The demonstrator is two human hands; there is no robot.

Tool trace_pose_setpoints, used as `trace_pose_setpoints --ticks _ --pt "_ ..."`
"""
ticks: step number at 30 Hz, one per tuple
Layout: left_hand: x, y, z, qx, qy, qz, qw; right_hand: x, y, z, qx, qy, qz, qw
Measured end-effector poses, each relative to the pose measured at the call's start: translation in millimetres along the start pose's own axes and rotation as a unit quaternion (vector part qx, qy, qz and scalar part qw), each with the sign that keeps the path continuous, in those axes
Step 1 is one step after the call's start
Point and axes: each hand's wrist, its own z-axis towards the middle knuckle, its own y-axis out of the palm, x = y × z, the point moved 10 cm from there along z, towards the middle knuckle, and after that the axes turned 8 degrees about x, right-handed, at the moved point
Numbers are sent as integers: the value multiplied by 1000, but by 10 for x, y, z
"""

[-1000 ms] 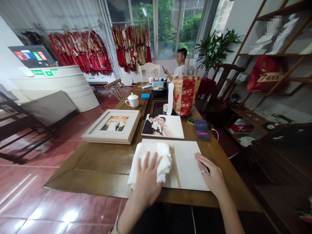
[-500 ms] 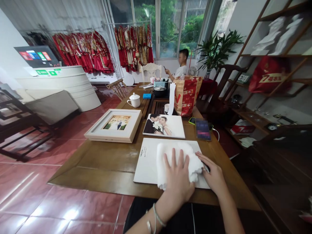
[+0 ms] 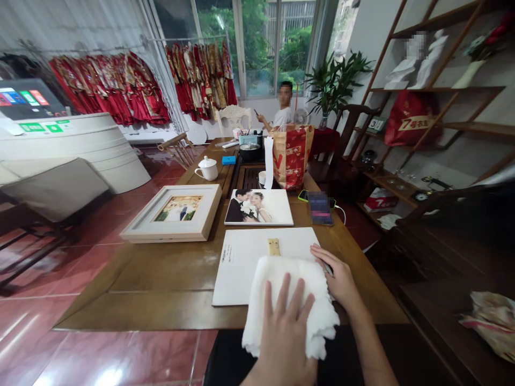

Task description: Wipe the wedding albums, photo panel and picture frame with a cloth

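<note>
My left hand (image 3: 286, 321) lies flat with fingers spread on a folded white cloth (image 3: 257, 287). The cloth covers the lower middle of a white board (image 3: 237, 281) and hangs past its near edge. A small yellowish patch with dark specks (image 3: 273, 246) shows on the board just above the cloth. At the board's right edge, my right hand (image 3: 338, 276) is closed around a thin dark thing, mostly hidden by the fingers. Beyond the board lies a wedding photo panel (image 3: 277, 206). A pale framed picture (image 3: 209, 220) lies to its left.
Phones (image 3: 321, 209) with a white cable lie at the right. A paper bag (image 3: 292, 158), a lidded white cup (image 3: 207, 169) and a blue box (image 3: 228, 160) stand farther back on the wooden table (image 3: 140, 289). A person (image 3: 284, 110) sits at the far end.
My left hand has drawn the cloth toward me, uncovering the yellowish patch on the board. My right hand stays at the board's right edge. The view has turned slightly right.
</note>
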Motion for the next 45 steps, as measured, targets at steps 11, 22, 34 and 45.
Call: trace_pose_setpoints --ticks 11,22,34,45 --pt "-749 -427 649 109 -129 89 982 -18 -14 2 1 27 -17 1000" --pt "-356 -253 -61 50 -25 41 998 -15 -14 -15 8 7 -26 1000" --pt "-1111 -599 520 108 -157 124 974 -40 -36 -19 5 25 -12 1000" --pt "-876 -488 -48 94 -98 146 980 -10 -20 -28 3 24 -10 1000"
